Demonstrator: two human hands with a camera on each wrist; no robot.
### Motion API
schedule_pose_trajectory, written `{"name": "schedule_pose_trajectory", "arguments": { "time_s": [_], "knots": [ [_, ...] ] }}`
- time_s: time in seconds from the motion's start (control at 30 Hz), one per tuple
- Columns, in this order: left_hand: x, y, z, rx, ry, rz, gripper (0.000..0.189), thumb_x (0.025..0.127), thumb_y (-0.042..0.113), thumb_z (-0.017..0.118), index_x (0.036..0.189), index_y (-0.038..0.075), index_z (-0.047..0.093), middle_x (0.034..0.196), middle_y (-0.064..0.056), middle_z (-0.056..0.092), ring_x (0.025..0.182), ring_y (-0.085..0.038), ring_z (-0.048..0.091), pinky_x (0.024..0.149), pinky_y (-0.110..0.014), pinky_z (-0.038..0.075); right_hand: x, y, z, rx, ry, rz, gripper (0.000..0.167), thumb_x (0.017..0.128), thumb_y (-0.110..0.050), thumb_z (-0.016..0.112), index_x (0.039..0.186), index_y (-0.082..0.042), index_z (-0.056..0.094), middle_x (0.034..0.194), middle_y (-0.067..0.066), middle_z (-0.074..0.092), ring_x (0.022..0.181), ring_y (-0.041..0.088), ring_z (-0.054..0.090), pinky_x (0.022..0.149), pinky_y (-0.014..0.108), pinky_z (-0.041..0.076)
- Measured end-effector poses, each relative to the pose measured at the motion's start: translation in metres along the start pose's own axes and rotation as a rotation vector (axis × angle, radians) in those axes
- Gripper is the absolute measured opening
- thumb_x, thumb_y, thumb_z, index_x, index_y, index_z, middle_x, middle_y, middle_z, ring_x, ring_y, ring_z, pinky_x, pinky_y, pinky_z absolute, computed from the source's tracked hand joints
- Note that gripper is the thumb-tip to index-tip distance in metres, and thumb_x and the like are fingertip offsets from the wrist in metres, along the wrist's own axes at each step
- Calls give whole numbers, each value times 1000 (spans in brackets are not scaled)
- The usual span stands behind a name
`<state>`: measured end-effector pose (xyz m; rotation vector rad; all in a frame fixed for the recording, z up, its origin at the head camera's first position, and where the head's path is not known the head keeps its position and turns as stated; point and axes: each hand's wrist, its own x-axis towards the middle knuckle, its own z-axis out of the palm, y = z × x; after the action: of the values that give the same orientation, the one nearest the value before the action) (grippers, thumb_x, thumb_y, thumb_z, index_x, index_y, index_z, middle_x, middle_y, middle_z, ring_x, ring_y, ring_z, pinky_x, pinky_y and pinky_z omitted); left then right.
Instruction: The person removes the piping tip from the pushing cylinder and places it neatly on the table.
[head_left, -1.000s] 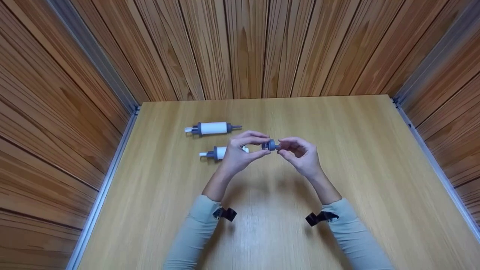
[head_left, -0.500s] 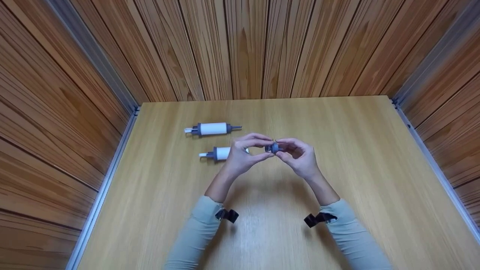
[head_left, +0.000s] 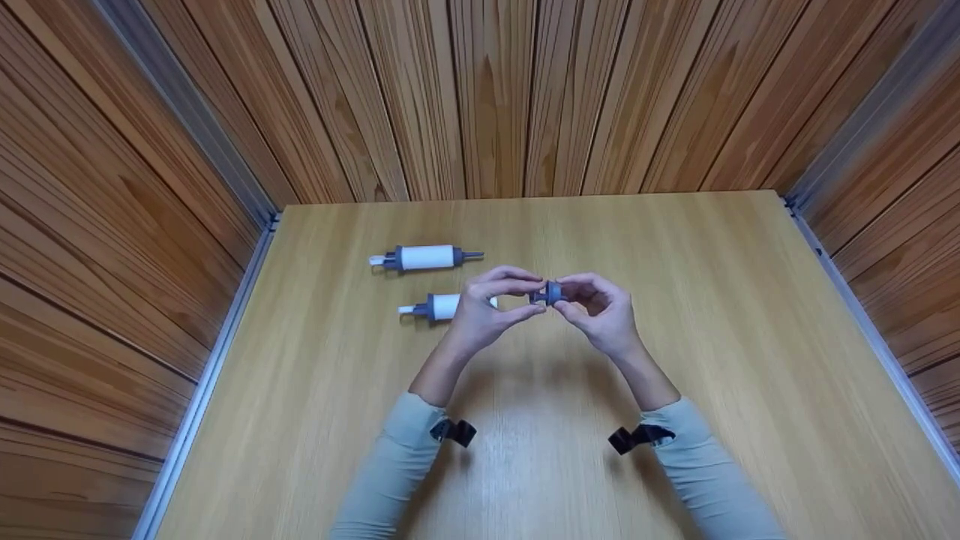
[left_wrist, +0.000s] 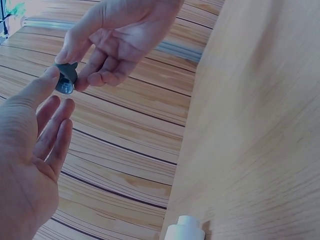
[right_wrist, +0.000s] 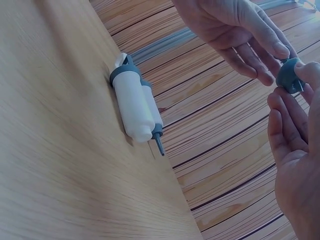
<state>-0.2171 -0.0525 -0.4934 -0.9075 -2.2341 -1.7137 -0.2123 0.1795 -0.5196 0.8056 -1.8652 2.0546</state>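
A small blue-grey plastic cap (head_left: 553, 292) is held up over the table between both hands. My left hand (head_left: 484, 309) pinches its left side between thumb and fingertips, as the left wrist view shows, where the cap (left_wrist: 66, 80) has a hollow end. My right hand (head_left: 602, 313) pinches the right side, and its fingers hide part of the piece. On the table behind the left hand lies a white tube with a grey collar (head_left: 444, 307), partly covered. In the right wrist view this white tube (right_wrist: 131, 105) ends in a bare white spout.
Farther back lies a similar white tube (head_left: 427, 257) with a grey collar and a thin grey nozzle (head_left: 472, 255). The wooden table (head_left: 697, 360) meets plank walls (head_left: 487, 97) at the back and sides, with metal rails (head_left: 206, 375) along its side edges.
My left hand has shifted slightly right, closer to the right hand. The cap has turned and moved a little right, so its wide rim now sits against the right fingertips.
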Motion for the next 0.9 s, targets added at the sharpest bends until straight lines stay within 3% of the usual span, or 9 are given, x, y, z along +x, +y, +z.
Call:
{"name": "schedule_pose_trajectory", "arguments": {
  "time_s": [0.23, 0.53, 0.9],
  "knots": [
    [-1, -2, -1, -3, -8, -33, 29, 97, 10, 88, 126, 4, 85, 129, -17, 79, 117, -33, 80, 107, -39, 66, -1, 3, -3, 11, 9, -14, 48, 100, -9, 86, 120, 28, 63, 111, -9, 84, 100, 9, 78, 93, 19, 65],
    [-2, -2, -2, 6, -5, -62, 27, 97, 9, 88, 123, 4, 85, 120, -17, 77, 109, -31, 78, 101, -27, 61, -2, 2, -4, -4, 2, -4, 40, 99, 1, 83, 122, 27, 62, 113, -11, 83, 100, 6, 77, 93, 18, 64],
    [-2, -4, -5, 39, 5, -59, 28, 97, 11, 88, 124, 3, 86, 116, -17, 77, 107, -31, 80, 100, -31, 61, -2, 0, -10, -22, 11, 0, 37, 97, 3, 83, 122, 25, 66, 110, -8, 85, 99, 10, 80, 91, 20, 66]
  ]
}}
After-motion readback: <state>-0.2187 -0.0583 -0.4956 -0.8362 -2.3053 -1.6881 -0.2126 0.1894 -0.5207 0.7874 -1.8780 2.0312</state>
